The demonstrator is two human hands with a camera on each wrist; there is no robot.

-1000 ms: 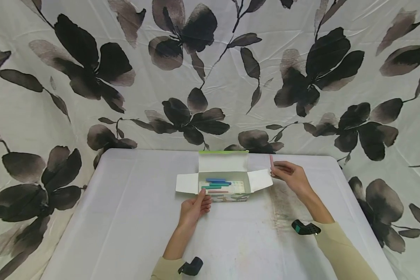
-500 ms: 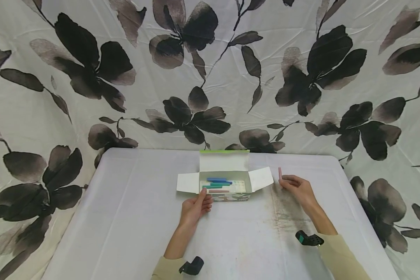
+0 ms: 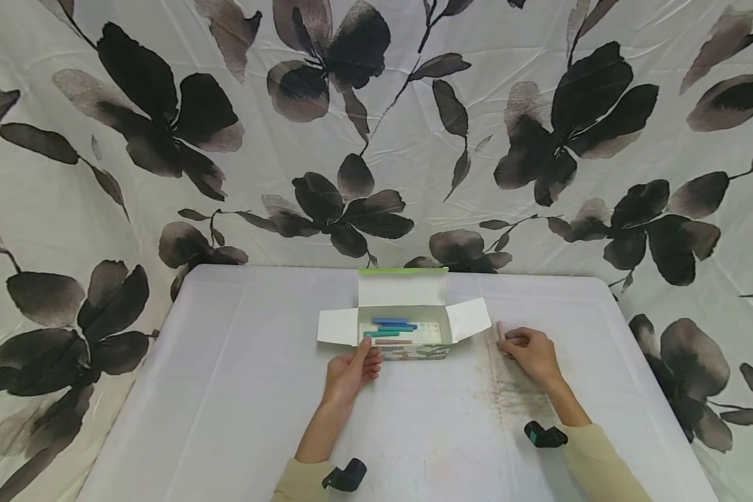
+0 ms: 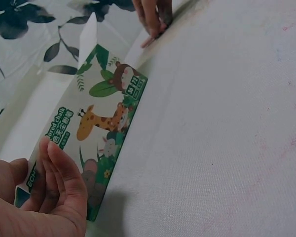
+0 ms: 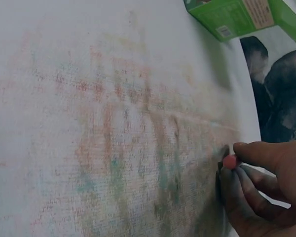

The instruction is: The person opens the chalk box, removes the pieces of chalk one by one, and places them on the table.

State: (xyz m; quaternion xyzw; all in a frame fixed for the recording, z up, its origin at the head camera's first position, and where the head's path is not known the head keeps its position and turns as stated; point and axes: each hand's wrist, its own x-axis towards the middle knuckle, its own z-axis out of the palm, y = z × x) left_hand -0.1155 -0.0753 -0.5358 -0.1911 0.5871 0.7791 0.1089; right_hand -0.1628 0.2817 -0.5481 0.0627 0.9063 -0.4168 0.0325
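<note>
An opened cardboard chalk box point(image 3: 414, 353) with printed animals on its front stands on the table, its flaps spread. Inside lie several chalk sticks, blue ones point(image 3: 389, 321), green ones point(image 3: 385, 334) and a pink one point(image 3: 393, 342). My left hand point(image 3: 348, 376) holds the box at its near left corner, thumb at the rim and fingers against the printed front point(image 4: 101, 123). To the right of the box, my right hand point(image 3: 532, 354) pinches a pink chalk stick point(image 3: 500, 328) between thumb and fingertips, low over the table. Its round end point(image 5: 230, 161) shows in the right wrist view.
A white cloth covers the table point(image 3: 238, 376). Smudges of coloured chalk dust point(image 5: 138, 128) mark it under and near my right hand. Behind the table hangs a flowered curtain point(image 3: 376, 139). The box's right flap point(image 3: 468, 319) sticks out toward the right hand.
My right hand has moved right, away from the box flap, then down toward the table with the pink chalk. The left hand keeps its hold on the box.
</note>
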